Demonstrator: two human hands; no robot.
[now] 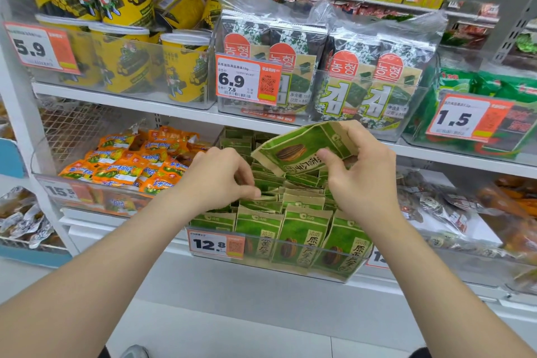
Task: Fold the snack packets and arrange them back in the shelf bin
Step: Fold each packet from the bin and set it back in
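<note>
The right hand (360, 174) grasps a green-and-brown paper snack packet (296, 148), thumb on its printed face and fingers curled over its upper edge. This packet is tilted and held above the clear plastic shelf bin (276, 269). The bin contains rows of matching upright green packets (302, 229) and sits on the lower white shelf. The left hand (220, 177) is lowered over the middle rows, fingers curled and thumb tip touching a packet top. Whether it pinches that packet cannot be determined.

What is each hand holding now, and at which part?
The right hand grips the raised green packet at its right end. The left hand touches packet tops in the bin; grip unclear.
</note>
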